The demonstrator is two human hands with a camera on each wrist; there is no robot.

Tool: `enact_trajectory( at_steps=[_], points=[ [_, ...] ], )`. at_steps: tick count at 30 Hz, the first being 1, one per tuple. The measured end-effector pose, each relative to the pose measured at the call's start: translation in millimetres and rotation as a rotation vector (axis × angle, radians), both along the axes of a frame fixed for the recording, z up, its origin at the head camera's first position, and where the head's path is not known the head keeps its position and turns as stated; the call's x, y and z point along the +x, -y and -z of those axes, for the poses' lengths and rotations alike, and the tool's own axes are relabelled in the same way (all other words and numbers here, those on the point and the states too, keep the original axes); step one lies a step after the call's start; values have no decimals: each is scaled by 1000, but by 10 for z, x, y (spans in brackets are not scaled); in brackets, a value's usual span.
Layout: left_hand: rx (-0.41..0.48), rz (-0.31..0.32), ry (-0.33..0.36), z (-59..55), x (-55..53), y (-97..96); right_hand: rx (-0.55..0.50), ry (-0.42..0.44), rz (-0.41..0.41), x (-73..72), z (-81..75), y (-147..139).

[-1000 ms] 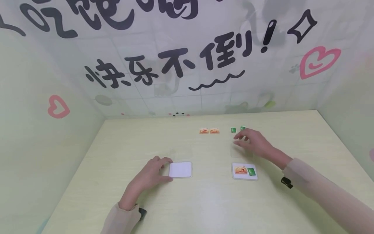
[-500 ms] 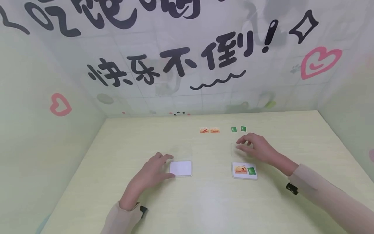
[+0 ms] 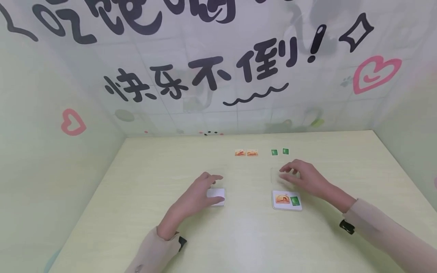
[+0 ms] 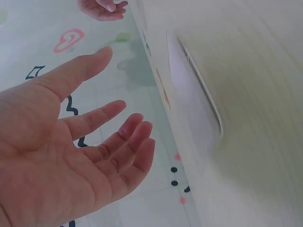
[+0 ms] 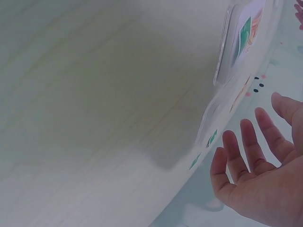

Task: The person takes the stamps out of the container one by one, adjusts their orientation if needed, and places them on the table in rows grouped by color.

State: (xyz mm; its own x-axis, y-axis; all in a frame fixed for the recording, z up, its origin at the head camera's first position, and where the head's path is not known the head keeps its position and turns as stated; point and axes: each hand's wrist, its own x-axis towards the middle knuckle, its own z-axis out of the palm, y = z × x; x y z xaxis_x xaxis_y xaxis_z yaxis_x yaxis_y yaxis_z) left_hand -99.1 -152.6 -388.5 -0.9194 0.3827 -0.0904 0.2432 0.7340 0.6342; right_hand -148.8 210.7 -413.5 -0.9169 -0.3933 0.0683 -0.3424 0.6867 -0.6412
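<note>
My left hand (image 3: 194,195) hovers over a white card (image 3: 219,192) in a clear shallow case and partly hides it. In the left wrist view its palm is bare, fingers loosely bent, apart from the case (image 4: 199,99). My right hand (image 3: 307,178) is held above the table, near a faint clear plastic lid (image 3: 274,175), with nothing in its fingers. Just in front of that lid lies a second clear case (image 3: 280,207) with a white card bearing an orange picture stamp (image 3: 282,198) and a green stamp (image 3: 295,201).
Two orange stamps (image 3: 246,152) lie side by side toward the back of the pale table (image 3: 246,235). To their right are two green stamps (image 3: 280,151). Another faint clear lid (image 3: 216,171) lies behind the left case. Printed walls (image 3: 191,121) enclose the table's back and sides.
My left hand has moved right, from the left edge of the white card to above it. My right hand has drawn back slightly from the green stamps, uncovering both.
</note>
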Motion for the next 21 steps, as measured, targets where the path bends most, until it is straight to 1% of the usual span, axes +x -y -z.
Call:
enact_trajectory(
  at_steps=[4,7,14,21],
  points=[
    [8,17,10,37,-18,-96,1,-11,1,29,6,-17],
    [33,26,26,48,-30,-172,5,-18,6,53,11,-36],
    [91,90,56,63,-54,-340,-6,-12,-1,107,7,-55],
    [144,127,88,82,-98,-503,-10,-13,-12,163,0,-52]
  ],
)
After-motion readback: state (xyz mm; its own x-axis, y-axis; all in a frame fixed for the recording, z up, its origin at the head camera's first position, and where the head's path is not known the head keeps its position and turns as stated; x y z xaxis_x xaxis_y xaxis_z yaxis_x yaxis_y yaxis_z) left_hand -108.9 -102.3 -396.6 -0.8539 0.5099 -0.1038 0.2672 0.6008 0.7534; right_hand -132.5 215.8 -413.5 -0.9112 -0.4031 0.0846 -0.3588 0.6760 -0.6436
